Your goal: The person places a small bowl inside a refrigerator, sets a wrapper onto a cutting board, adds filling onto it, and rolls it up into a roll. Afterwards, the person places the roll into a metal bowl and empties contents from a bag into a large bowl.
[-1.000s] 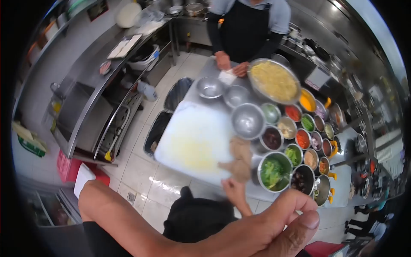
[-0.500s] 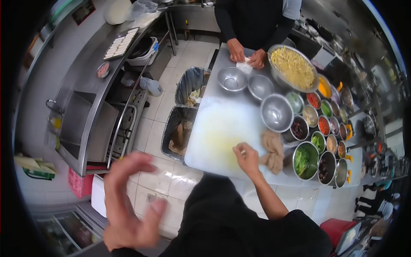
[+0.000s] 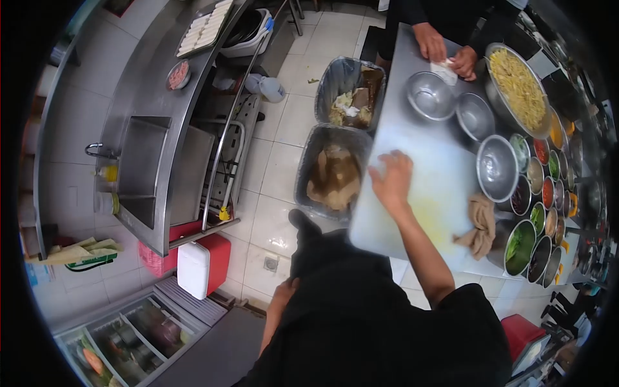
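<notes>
My right hand (image 3: pixel 393 179) is over the left part of the white cutting board (image 3: pixel 429 193), its fingers loosely bent and apart, with nothing visible in it. Low beside the black clothing is my left hand (image 3: pixel 285 292), its fingers mostly hidden. A crumpled brown cloth (image 3: pixel 480 227) lies at the board's right side. Three empty metal bowls, the nearest one (image 3: pixel 497 168) at the board's upper right, stand beyond it. Across the table, a co-worker's hands (image 3: pixel 445 55) hold a small white piece.
Two lined bins (image 3: pixel 303 169) stand left of the table. Behind the bowls is a big bowl of yellow shreds (image 3: pixel 519 87), near several metal pots of cut ingredients (image 3: pixel 519 248). A sink counter (image 3: pixel 158 122), a red-and-white cooler (image 3: pixel 203 266) and an open drawer of food (image 3: pixel 129 342) are farther left.
The view has shifted left, so the table appears farther right. My left hand has dropped from its raised, open position to beside the clothing. My right hand has moved to the board's left edge.
</notes>
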Demonstrator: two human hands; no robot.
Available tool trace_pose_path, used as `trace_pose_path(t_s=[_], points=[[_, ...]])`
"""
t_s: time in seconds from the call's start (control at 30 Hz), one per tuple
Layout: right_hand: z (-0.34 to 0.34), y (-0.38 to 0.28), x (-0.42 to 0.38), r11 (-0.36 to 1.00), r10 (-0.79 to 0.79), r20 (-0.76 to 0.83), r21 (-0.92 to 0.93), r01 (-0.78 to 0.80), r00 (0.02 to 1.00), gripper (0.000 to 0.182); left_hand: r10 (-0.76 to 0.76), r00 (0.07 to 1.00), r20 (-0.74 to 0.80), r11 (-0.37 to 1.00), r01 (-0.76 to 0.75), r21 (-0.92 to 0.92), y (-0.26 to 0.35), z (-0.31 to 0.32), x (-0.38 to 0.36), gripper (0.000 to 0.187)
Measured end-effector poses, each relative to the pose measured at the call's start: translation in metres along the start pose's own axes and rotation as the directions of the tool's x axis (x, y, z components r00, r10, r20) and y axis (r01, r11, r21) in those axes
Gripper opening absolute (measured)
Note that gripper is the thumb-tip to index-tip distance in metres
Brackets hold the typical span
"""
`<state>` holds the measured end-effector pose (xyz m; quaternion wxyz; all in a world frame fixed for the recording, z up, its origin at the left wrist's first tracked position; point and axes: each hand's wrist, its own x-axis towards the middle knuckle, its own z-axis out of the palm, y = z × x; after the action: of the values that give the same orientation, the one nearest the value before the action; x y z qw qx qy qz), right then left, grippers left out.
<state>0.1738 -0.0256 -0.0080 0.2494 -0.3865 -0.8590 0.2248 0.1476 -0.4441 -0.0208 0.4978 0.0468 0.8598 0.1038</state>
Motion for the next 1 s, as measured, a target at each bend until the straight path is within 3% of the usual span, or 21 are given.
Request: trace_pose_path(t_s=[0.1,0.17,0.2,0.23,0.4,0.5,0.57,0.67,0.77,0.87,1.0], points=[[0.017,-0.013,0.000,0.990,0.003,-0.107,-0.138,-0.018,0.994,0.036,0.005,1.000,-0.027,0.988,-0.009,-0.155,-0.013,-0.054,0.005,0.053],[0.033,-0.007,-0.003,0.974,-0.087,-0.207,-0.225,0.039,0.974,0.039,-0.012,0.999,-0.034,0.991,0.007,-0.135,-0.048,-0.083,0.028,0.053],[0.033,-0.012,-0.002,0.971,-0.075,-0.181,-0.237,0.031,0.981,0.039,-0.025,0.998,-0.049,0.992,0.018,-0.127,-0.063,-0.101,0.038,0.053],[0.035,-0.009,-0.002,0.956,-0.109,-0.176,-0.289,0.055,0.978,0.038,-0.055,0.996,-0.067,0.996,0.051,-0.067,-0.059,-0.127,0.036,0.053],[0.033,-0.018,-0.001,0.937,-0.105,-0.136,-0.346,0.052,0.985,0.035,0.086,0.981,-0.177,0.987,-0.060,0.148,-0.080,-0.222,0.104,0.056],[0.033,-0.024,0.000,0.923,-0.084,-0.091,-0.382,0.043,0.992,0.034,0.172,0.923,-0.343,0.985,-0.157,0.073,-0.046,-0.287,0.129,0.055],[0.037,-0.024,0.000,0.921,-0.073,-0.083,-0.389,0.035,0.994,0.032,0.201,0.892,-0.406,0.959,-0.264,-0.106,-0.018,-0.322,0.146,0.053],[0.038,-0.025,-0.003,0.914,-0.054,-0.088,-0.405,0.014,0.995,0.031,0.284,0.886,-0.367,0.943,-0.327,-0.062,0.036,-0.362,0.162,0.054],[0.037,-0.028,-0.002,0.905,-0.031,-0.086,-0.425,-0.008,0.996,0.030,0.497,0.829,-0.257,0.846,-0.528,-0.067,0.084,-0.384,0.184,0.049],[0.046,-0.025,-0.006,0.904,0.016,-0.092,-0.425,-0.054,0.996,0.030,0.618,0.780,-0.097,0.771,-0.625,-0.119,0.132,-0.415,0.196,0.050],[0.045,-0.041,0.006,0.882,0.162,-0.047,-0.441,-0.166,0.986,0.031,0.658,0.739,-0.145,0.737,-0.671,-0.082,0.198,-0.469,0.208,0.051]])
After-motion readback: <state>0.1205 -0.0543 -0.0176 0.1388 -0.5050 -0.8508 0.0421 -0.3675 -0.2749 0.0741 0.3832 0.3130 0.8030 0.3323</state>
